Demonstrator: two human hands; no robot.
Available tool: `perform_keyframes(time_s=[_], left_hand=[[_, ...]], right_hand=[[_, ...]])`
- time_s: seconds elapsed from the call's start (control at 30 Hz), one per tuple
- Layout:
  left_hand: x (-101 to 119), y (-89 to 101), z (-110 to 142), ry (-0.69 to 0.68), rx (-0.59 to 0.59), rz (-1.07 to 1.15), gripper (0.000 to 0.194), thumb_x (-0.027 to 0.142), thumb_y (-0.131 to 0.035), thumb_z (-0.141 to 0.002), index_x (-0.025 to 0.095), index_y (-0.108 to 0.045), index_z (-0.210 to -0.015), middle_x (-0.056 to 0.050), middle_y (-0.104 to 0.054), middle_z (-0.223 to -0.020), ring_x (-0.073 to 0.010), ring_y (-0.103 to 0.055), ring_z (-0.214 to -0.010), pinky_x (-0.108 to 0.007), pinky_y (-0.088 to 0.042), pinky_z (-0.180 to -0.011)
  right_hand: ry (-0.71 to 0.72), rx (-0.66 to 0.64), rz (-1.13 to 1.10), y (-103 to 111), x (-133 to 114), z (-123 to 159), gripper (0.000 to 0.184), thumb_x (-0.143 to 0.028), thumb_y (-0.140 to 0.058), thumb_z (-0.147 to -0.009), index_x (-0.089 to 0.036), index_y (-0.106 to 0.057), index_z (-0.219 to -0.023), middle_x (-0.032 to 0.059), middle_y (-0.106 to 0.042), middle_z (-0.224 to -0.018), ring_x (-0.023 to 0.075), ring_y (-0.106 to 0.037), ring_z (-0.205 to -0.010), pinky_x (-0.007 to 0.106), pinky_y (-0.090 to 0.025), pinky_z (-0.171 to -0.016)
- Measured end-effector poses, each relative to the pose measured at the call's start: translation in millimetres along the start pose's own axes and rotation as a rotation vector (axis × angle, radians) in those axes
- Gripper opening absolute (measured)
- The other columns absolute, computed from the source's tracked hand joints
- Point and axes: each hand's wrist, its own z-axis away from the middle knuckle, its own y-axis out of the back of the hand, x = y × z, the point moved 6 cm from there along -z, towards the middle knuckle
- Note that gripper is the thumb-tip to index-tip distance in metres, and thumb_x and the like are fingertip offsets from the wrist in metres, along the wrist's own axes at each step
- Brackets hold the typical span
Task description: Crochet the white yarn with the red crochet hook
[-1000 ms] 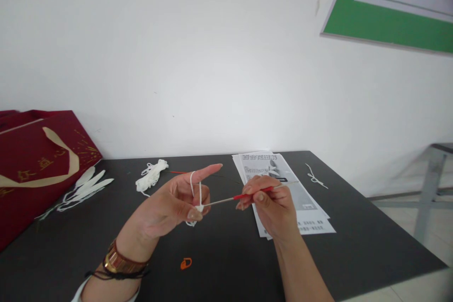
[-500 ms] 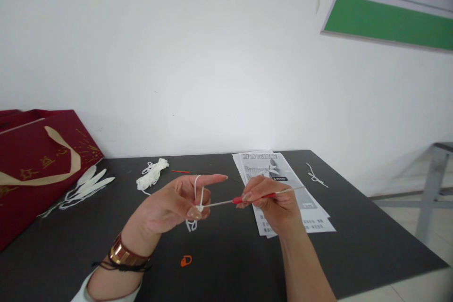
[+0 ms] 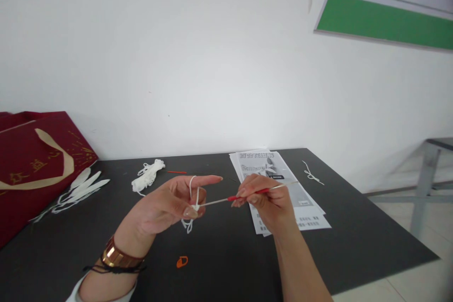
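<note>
My left hand (image 3: 170, 205) is raised over the dark table (image 3: 219, 264), thumb and middle finger pinching a small white crochet piece (image 3: 194, 208). White yarn (image 3: 191, 188) loops over its outstretched forefinger. My right hand (image 3: 264, 200) grips a thin crochet hook (image 3: 244, 195) with a red grip, and the hook's tip meets the white piece. A short yarn tail hangs below the pinch.
A bundle of white yarn (image 3: 146, 175) and white petal-shaped pieces (image 3: 79, 188) lie at the back left beside a red gift bag (image 3: 31, 165). Printed instruction sheets (image 3: 279, 188) lie under my right hand. An orange stitch marker (image 3: 181, 261) lies near the front. A yarn scrap (image 3: 311, 174) lies right.
Both hands have held nearly still. My left forefinger has lowered to point more level, and the whole view has shifted slightly left.
</note>
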Motion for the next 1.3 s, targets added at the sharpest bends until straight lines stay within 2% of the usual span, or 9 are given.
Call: perform_keyframes(time_s=[0.2, 0.53, 0.77, 0.9, 1.07, 1.3], left_hand=[[1, 0.3, 2, -0.016, 0.003, -0.089, 0.057, 0.010, -0.072, -0.057, 0.014, -0.065, -0.113, 0.005, -0.040, -0.056, -0.0082, -0.034, -0.053, -0.025, -0.026, -0.052], [3, 6.3, 4, -0.015, 0.137, -0.262, 0.057, 0.008, -0.072, -0.061, 0.018, -0.063, -0.116, 0.005, -0.042, -0.060, -0.0080, -0.035, -0.054, -0.024, -0.027, -0.050], [1, 2.2, 2, -0.012, 0.045, -0.111, 0.058, 0.012, -0.074, -0.056, 0.013, -0.064, -0.114, 0.005, -0.042, -0.056, -0.0087, -0.035, -0.053, -0.024, -0.025, -0.050], [-3, 0.6, 0, 0.005, 0.014, -0.025, 0.060, 0.009, -0.071, -0.054, 0.012, -0.064, -0.114, 0.004, -0.044, -0.057, -0.0099, -0.039, -0.054, -0.025, -0.029, -0.054], [-5, 1.6, -2, 0.031, 0.007, 0.017, 0.059, 0.007, -0.069, -0.055, 0.011, -0.065, -0.113, 0.002, -0.048, -0.059, -0.0126, -0.046, -0.058, -0.028, -0.033, -0.059], [-3, 6.5, 0, 0.016, 0.046, 0.019, 0.060, 0.006, -0.069, -0.055, 0.011, -0.064, -0.114, 0.002, -0.048, -0.060, -0.0117, -0.045, -0.058, -0.027, -0.034, -0.060]], right_hand=[[-0.027, 0.034, -0.029, 0, 3, -2, 0.007, -0.022, -0.065, -0.081, -0.020, -0.071, -0.084, 0.0019, -0.064, -0.072, 0.0133, -0.065, -0.061, 0.025, -0.054, -0.055], [-0.121, 0.118, -0.026, 5, 10, 0, 0.007, -0.024, -0.067, -0.079, -0.018, -0.070, -0.081, 0.0022, -0.066, -0.069, 0.0139, -0.066, -0.058, 0.025, -0.054, -0.053], [-0.059, 0.041, -0.015, 4, 6, -2, 0.006, -0.022, -0.066, -0.080, -0.019, -0.071, -0.083, 0.0018, -0.064, -0.071, 0.0140, -0.066, -0.061, 0.025, -0.054, -0.054], [-0.044, -0.007, 0.000, 4, 2, -3, 0.007, -0.023, -0.065, -0.080, -0.020, -0.071, -0.084, 0.0021, -0.062, -0.075, 0.0143, -0.066, -0.061, 0.027, -0.056, -0.056], [-0.092, -0.035, 0.027, 4, 1, -1, 0.008, -0.023, -0.065, -0.081, -0.020, -0.070, -0.085, 0.0022, -0.060, -0.079, 0.0141, -0.065, -0.062, 0.030, -0.058, -0.057], [-0.098, -0.027, 0.062, -1, -3, 0, 0.008, -0.017, -0.061, -0.082, -0.019, -0.069, -0.085, 0.0035, -0.060, -0.080, 0.0145, -0.063, -0.070, 0.029, -0.059, -0.059]])
